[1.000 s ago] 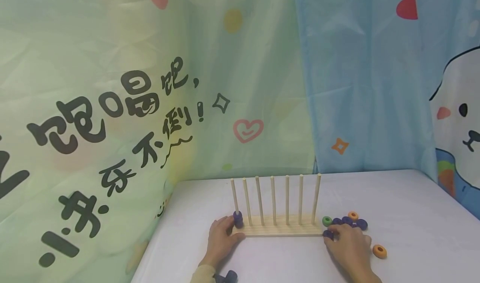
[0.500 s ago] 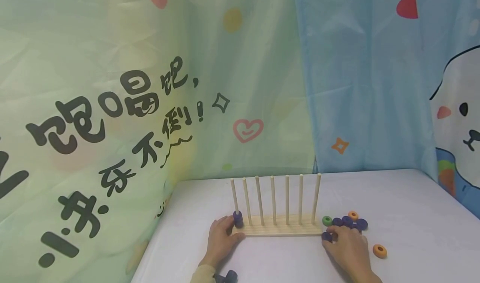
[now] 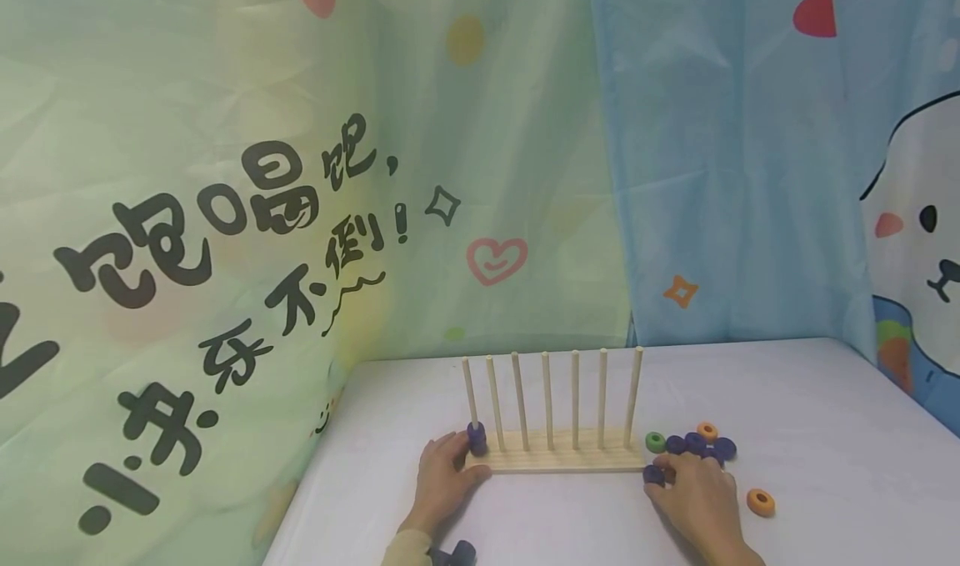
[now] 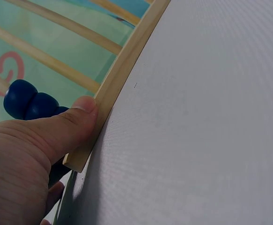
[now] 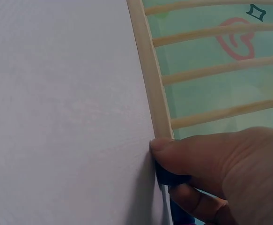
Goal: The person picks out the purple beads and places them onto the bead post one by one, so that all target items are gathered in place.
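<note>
Left hand (image 3: 447, 476) grips the stand (image 3: 562, 464); right hand (image 3: 699, 493) pinches a dark bead (image 3: 653, 473) by the stand's right end. I see it's slid a bit toward the left edge of the surface (image 3: 847, 441), not yet on a peg (image 3: 575, 399).

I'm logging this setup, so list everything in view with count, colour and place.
Wooden base: one, pale, mid-table
Pegs: seven, pale, in a row on the base
Stacked beads: at least three, dark blue, on the leftmost peg
Loose beads: at least four, dark blue, clustered right of the base
Held bead: one, dark blue, near the base's right end
Green bead: one, green, beside the cluster
Orange beads: two, orange, one behind the cluster, one nearer
Table: one, white, beneath
Backdrop: panel count unclear, green-yellow left, blue right
Dark object: one, blackish, bottom edge
Sleeve: one, pale, left forearm
Left hand: one, gripping the base's left end
Right hand: one, pinching the held bead
</note>
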A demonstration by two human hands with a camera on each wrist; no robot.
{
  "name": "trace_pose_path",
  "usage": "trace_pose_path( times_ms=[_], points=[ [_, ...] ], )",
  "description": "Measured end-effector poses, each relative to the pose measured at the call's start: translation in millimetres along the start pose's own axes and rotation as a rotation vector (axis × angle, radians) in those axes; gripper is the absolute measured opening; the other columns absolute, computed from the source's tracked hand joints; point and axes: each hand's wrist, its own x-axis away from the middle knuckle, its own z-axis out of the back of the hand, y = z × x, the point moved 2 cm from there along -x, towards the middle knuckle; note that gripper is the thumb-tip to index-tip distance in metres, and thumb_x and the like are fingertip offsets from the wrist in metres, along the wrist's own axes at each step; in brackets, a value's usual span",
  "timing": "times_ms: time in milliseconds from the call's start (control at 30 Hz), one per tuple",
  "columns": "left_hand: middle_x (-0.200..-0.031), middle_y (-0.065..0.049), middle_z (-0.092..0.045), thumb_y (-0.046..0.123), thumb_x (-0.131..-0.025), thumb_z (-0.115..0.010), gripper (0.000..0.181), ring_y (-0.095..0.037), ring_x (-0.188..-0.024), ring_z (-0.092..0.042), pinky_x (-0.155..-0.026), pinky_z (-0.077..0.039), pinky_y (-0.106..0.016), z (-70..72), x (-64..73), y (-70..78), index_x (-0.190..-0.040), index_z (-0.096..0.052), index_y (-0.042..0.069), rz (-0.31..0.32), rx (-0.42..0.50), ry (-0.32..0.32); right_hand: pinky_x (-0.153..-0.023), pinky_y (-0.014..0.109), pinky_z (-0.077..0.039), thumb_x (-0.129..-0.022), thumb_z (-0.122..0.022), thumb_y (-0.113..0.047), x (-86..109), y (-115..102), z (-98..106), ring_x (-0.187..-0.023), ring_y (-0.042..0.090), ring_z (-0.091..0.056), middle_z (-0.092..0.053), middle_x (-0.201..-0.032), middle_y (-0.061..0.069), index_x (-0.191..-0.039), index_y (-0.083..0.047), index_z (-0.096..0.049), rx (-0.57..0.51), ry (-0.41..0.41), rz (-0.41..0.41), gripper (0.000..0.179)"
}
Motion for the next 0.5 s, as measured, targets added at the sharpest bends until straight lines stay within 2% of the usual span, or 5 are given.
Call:
trace_pose_path(
  times_ms=[367,500],
  points=[
    [-0.122,-0.013,-0.067,0.036,-0.075,-0.081,0.062,-0.035,-0.125,-0.052,-0.114,-0.023,-0.06,0.0,0.1,-0.2,-0.125,-0.064,0.004,-0.005,-0.009,-0.002,-0.071,0.048,-0.04,-0.075,-0.076,-0.019,-0.3,-3.1,4.0,-0.086,0.033,-0.056,-0.069,-0.095,0.012,-0.106,-0.004,-0.07,-0.071,0.019,-0.067,0.035],
    [-0.122,-0.013,-0.067,0.036,-0.075,-0.081,0.061,-0.036,-0.124,-0.052,-0.114,-0.023,-0.061,1.3,1.2,2.4,-0.125,-0.064,0.004,-0.009,-0.009,0.004,-0.08,0.056,-0.042,-0.077,-0.076,-0.021,-0.9,-4.0,2.7,-0.095,0.039,-0.058,-0.07,-0.101,0.014,-0.112,-0.006,-0.068,-0.141,0.02,-0.063,0.039]
  ],
)
